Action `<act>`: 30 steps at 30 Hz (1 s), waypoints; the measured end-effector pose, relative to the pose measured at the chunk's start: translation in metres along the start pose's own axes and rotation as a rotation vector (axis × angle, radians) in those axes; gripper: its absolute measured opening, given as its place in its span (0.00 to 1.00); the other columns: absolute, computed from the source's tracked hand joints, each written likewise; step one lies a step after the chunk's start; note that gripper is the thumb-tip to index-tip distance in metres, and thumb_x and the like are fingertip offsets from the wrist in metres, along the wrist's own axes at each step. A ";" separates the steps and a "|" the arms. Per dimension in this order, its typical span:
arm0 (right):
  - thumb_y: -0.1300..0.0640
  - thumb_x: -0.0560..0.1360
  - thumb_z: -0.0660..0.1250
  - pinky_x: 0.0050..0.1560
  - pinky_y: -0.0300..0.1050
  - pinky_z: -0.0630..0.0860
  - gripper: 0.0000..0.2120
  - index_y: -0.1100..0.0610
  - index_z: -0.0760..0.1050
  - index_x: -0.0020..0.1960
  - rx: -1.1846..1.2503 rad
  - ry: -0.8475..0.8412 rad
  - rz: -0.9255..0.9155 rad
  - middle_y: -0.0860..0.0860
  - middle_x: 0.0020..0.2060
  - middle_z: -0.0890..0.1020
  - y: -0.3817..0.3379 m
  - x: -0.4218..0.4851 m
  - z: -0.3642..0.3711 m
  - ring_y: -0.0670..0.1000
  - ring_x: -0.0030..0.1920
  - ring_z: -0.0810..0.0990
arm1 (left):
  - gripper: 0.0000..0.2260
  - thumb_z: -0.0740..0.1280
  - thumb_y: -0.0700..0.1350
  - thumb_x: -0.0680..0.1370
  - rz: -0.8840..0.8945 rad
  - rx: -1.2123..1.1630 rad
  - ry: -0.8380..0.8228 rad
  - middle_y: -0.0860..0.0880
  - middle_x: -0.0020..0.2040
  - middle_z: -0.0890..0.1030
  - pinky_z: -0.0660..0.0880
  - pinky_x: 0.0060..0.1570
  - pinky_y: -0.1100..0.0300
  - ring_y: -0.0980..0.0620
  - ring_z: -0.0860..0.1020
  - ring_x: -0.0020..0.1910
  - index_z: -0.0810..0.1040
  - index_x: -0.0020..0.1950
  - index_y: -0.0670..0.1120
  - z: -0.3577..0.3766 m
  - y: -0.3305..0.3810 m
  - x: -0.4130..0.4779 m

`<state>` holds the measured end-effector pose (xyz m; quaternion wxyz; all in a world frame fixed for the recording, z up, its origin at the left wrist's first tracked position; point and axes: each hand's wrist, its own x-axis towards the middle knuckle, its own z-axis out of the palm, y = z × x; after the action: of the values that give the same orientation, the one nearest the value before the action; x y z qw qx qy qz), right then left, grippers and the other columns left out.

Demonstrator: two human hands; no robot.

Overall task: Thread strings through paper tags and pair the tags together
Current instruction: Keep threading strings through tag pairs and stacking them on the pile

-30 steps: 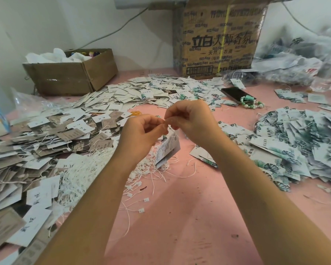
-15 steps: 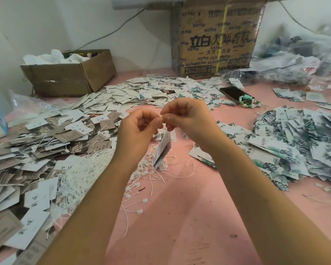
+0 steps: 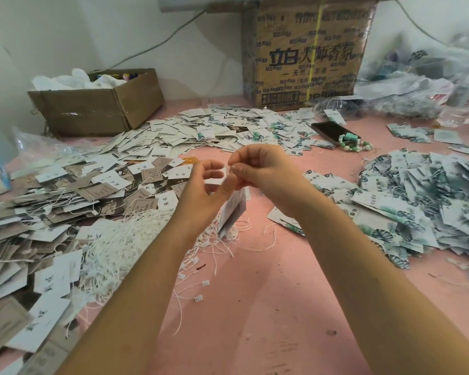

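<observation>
- Right hand (image 3: 266, 171): we record thumb and forefinger pinched together at chest height above the bench (image 3: 255, 315). They appear to nip a fine string (image 3: 231, 169), which is too thin and blurred for us to trace.
- Left hand (image 3: 201, 190): fingers loosely curled, thumb stretched towards the right hand so the two nearly meet. We cannot tell whether it grips anything.
- Paired tags (image 3: 232, 212): hanging in the air just under the point where the hands meet, clear of the bench. The long axis is near upright. The top end is at the thumbs and the lower end points down and a little to our left, edge-on to us.
- Loose strings (image 3: 114, 247): a white heap on the bench, below and left of the left hand.
- Grey-brown tags (image 3: 65, 193): a pile further left.
- White tags (image 3: 201, 131): spread beyond the hands.
- Leaf-printed tags (image 3: 417, 201): a mound to the right, well apart from the hands.
- Phone (image 3: 333, 130), touching a bead bracelet (image 3: 355, 145): behind the right hand.
- Small carton (image 3: 98, 106): far left, against the wall.
- Large printed carton (image 3: 309, 55): far centre.
- Plastic bags (image 3: 431, 85): far right.
</observation>
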<state>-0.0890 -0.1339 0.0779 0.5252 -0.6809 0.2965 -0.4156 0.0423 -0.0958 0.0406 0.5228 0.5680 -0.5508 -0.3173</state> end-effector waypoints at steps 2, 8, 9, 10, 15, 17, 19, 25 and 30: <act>0.73 0.75 0.61 0.37 0.38 0.77 0.10 0.60 0.73 0.40 0.038 0.048 0.005 0.55 0.32 0.76 0.000 0.001 -0.001 0.49 0.32 0.75 | 0.31 0.73 0.57 0.66 -0.006 0.229 -0.099 0.52 0.63 0.67 0.71 0.55 0.56 0.54 0.70 0.59 0.62 0.64 0.59 0.002 -0.008 -0.002; 0.72 0.75 0.60 0.34 0.37 0.75 0.10 0.59 0.73 0.40 0.064 0.132 -0.004 0.53 0.32 0.76 0.000 0.004 -0.007 0.47 0.30 0.74 | 0.24 0.68 0.36 0.74 0.113 0.288 -0.103 0.52 0.55 0.74 0.77 0.41 0.63 0.57 0.76 0.47 0.66 0.63 0.57 0.008 -0.017 -0.004; 0.72 0.75 0.60 0.34 0.37 0.74 0.11 0.58 0.73 0.40 0.034 0.164 -0.001 0.53 0.33 0.76 0.001 0.004 -0.010 0.48 0.31 0.73 | 0.21 0.66 0.35 0.75 0.084 0.224 -0.082 0.53 0.51 0.76 0.78 0.37 0.63 0.56 0.76 0.46 0.68 0.59 0.58 0.006 -0.017 -0.003; 0.72 0.75 0.60 0.34 0.37 0.74 0.11 0.58 0.73 0.40 -0.004 0.193 0.003 0.53 0.33 0.75 0.003 0.005 -0.013 0.47 0.32 0.72 | 0.19 0.66 0.34 0.76 0.068 0.162 -0.059 0.54 0.49 0.77 0.78 0.33 0.65 0.56 0.77 0.46 0.70 0.56 0.57 0.005 -0.016 -0.001; 0.73 0.74 0.58 0.35 0.39 0.71 0.14 0.56 0.74 0.38 -0.174 0.221 0.048 0.56 0.34 0.74 0.012 0.004 -0.022 0.48 0.32 0.70 | 0.17 0.69 0.33 0.73 0.073 -0.109 0.027 0.55 0.46 0.82 0.78 0.42 0.64 0.56 0.80 0.47 0.75 0.49 0.56 0.000 -0.008 0.001; 0.73 0.75 0.58 0.35 0.39 0.73 0.15 0.56 0.75 0.38 -0.193 0.171 0.084 0.54 0.34 0.75 0.015 0.005 -0.020 0.48 0.32 0.71 | 0.17 0.69 0.32 0.73 0.059 -0.193 0.036 0.54 0.45 0.82 0.79 0.45 0.59 0.57 0.81 0.45 0.75 0.50 0.55 0.000 -0.007 0.001; 0.73 0.76 0.55 0.37 0.40 0.74 0.16 0.57 0.75 0.39 -0.160 0.105 0.139 0.53 0.33 0.75 0.017 0.007 -0.018 0.48 0.33 0.72 | 0.17 0.69 0.31 0.73 0.054 -0.233 0.048 0.55 0.43 0.83 0.80 0.44 0.59 0.58 0.81 0.43 0.76 0.50 0.54 0.000 -0.007 0.001; 0.68 0.78 0.57 0.37 0.37 0.73 0.09 0.63 0.76 0.46 -0.014 -0.045 0.204 0.53 0.35 0.75 0.019 0.006 -0.019 0.47 0.34 0.73 | 0.16 0.70 0.32 0.72 0.033 -0.278 0.063 0.55 0.41 0.83 0.79 0.38 0.63 0.60 0.81 0.40 0.77 0.50 0.52 -0.001 -0.007 0.002; 0.64 0.74 0.66 0.37 0.34 0.74 0.06 0.57 0.76 0.40 -0.220 -0.080 0.178 0.50 0.35 0.79 0.017 0.002 -0.018 0.44 0.33 0.76 | 0.15 0.70 0.33 0.72 0.006 -0.271 0.033 0.54 0.44 0.83 0.80 0.39 0.60 0.57 0.82 0.43 0.77 0.50 0.52 0.001 -0.008 0.000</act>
<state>-0.1028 -0.1490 0.0638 0.4935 -0.7214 0.3781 -0.3050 0.0437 -0.0977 0.0333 0.6046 0.4956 -0.4962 -0.3777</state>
